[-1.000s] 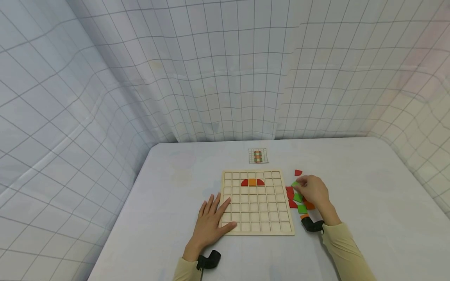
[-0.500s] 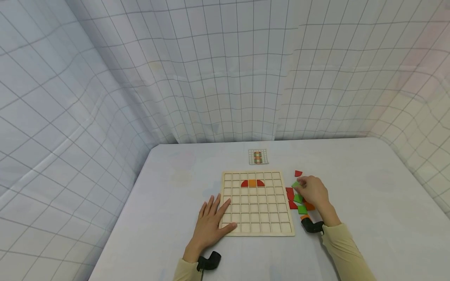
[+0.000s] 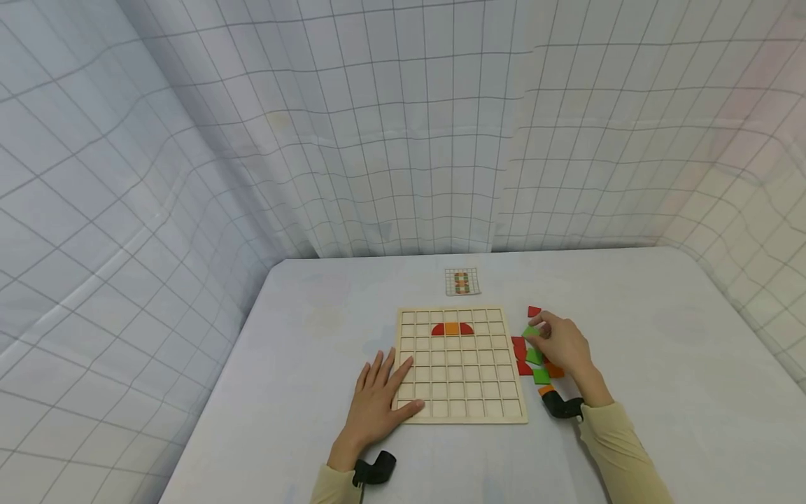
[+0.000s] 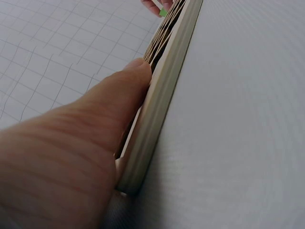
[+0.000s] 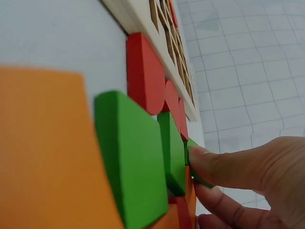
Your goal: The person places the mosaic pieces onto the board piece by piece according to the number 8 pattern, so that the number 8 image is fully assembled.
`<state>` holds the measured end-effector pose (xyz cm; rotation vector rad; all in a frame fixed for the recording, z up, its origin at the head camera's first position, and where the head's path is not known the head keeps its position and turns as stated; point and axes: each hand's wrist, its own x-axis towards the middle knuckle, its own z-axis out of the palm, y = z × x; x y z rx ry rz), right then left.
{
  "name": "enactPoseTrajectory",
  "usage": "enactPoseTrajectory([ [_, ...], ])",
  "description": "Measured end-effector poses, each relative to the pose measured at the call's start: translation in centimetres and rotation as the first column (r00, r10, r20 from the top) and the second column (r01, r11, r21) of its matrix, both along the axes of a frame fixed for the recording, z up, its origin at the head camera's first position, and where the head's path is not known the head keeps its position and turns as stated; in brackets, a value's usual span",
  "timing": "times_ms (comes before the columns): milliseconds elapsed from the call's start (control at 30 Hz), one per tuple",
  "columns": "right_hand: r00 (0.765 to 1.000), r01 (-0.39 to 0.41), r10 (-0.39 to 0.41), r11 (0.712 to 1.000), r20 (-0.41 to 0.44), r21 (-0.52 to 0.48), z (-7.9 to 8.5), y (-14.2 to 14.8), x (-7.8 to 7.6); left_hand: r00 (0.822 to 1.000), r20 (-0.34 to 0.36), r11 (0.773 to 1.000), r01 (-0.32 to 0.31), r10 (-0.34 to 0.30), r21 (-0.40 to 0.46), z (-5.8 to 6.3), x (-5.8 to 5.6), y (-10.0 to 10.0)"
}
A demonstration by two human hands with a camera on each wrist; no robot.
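Note:
A pale wooden grid board lies flat on the table. My left hand rests on its left edge with the fingers spread, the thumb over the near rim. One orange square tile sits in an upper row, between red rounded tiles on either side. Right of the board, my right hand pinches a green tile between thumb and forefinger, low over the loose pieces. In the right wrist view, the thumb covers much of that tile.
Loose red tiles, green tiles and orange tiles cluster beside the board's right edge. A lone red tile lies beyond them. A small pattern card lies behind the board. Gridded white curtains surround the table.
My right forefinger has lifted and spread slightly from the thumb around the green tile, and the right wrist has shifted a little to the right. The left hand stays put.

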<state>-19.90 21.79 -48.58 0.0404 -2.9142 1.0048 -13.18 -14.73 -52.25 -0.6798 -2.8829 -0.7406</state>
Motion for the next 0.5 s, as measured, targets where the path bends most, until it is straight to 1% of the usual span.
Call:
enactPoseTrajectory([
  [133, 1.000, 0.010, -0.011, 0.996, -0.017, -0.091, -0.3, 0.5, -0.1, 1.000, 0.007, 1.000, 0.004, -0.004, -0.002, 0.0, 0.0, 0.0],
  [233, 0.999, 0.031, -0.036, 0.983, -0.026, -0.180, -0.3, 0.6, -0.2, 1.000, 0.001, 1.000, 0.003, -0.003, -0.001, -0.1, 0.0, 0.0],
  [333, 0.999, 0.040, -0.047, 0.966, -0.023, -0.255, 0.0, 0.4, -0.2, 1.000, -0.004, 1.000, 0.000, 0.000, -0.002, 0.0, 0.0, 0.0],
  [400, 0.999, 0.030, -0.037, 0.954, -0.018, -0.299, 0.4, 0.1, -0.1, 1.000, -0.003, 1.000, -0.001, 0.001, -0.005, -0.1, 0.0, 0.0],
  [500, 1.000, -0.008, 0.002, 0.937, -0.017, -0.350, 1.0, -0.8, -0.1, 1.000, 0.000, 1.000, -0.001, 0.001, -0.006, -0.1, 0.0, 0.0],
])
